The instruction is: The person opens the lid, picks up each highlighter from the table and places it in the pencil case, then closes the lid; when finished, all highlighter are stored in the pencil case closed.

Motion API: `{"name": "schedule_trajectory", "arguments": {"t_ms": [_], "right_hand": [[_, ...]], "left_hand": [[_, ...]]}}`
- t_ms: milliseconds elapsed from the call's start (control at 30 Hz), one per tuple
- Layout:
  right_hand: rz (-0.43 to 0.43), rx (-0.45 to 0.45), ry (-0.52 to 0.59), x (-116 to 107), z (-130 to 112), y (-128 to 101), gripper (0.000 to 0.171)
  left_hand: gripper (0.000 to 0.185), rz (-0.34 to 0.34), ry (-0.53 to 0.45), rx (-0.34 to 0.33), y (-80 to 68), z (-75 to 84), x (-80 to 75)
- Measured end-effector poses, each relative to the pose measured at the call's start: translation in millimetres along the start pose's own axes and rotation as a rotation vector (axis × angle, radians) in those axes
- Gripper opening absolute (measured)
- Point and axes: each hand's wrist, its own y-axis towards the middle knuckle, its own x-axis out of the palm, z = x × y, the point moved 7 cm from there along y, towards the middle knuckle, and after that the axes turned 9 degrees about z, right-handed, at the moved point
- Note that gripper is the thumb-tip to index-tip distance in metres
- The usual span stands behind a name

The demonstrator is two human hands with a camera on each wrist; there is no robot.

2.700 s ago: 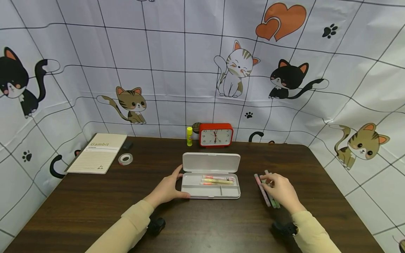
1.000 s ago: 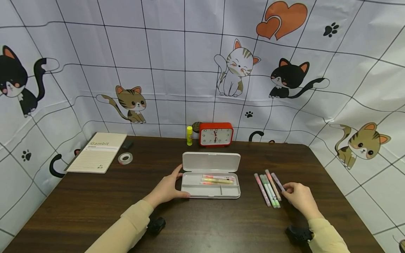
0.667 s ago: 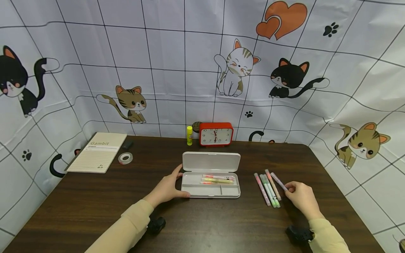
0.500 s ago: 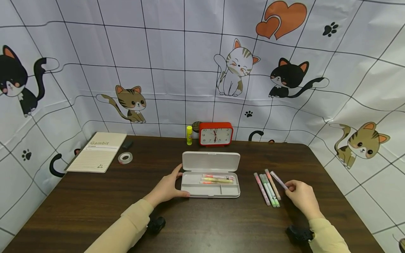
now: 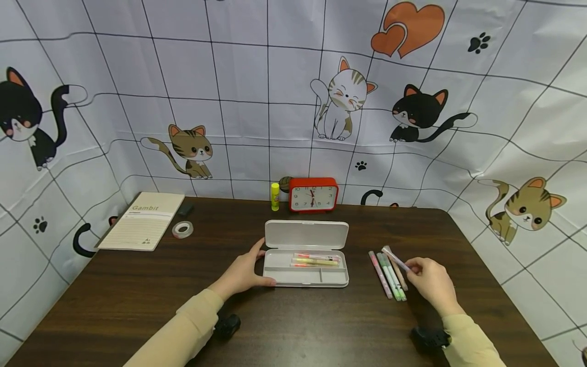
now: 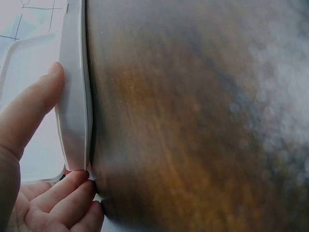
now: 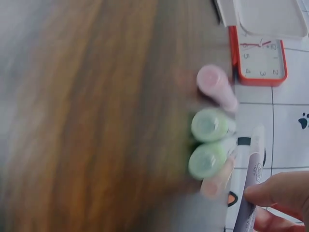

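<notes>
While your left hand (image 5: 238,272) grips the pencil case (image 5: 293,276), likely steadying its left edge, your right hand (image 5: 431,281) pinches a purple marker (image 7: 254,169).

Purple marker (image 7: 252,171) raised, slanting; white case (image 5: 293,276) open
</notes>
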Motion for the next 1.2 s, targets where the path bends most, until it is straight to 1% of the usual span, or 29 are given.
{"name": "schedule_trajectory", "arguments": {"t_ms": [133,367,700,1033,1200], "right_hand": [[0.012,-0.03,0.012,3.1,-9.3,2.1,0.012],[-0.023,-0.045,0.019,9.4,-28.5,3.8,0.018],[-0.042,-0.089,0.027,20.1,-51.3,8.8,0.016],[-0.05,-0.151,0.022,32.8,-74.6,12.2,0.013],[-0.043,-0.208,0.034,40.5,-90.3,12.9,0.013]], "left_hand": [[0.113,0.001,-0.005,0.0,-0.7,0.8,-0.3],[0.114,0.0,0.004,0.003,-0.2,0.2,0.6],[0.114,0.005,0.007,0.007,0.6,-0.8,0.4],[0.114,0.012,0.011,0.007,0.9,0.1,-0.5],[0.114,0.008,0.014,0.0,0.0,-0.3,-0.6]]}}
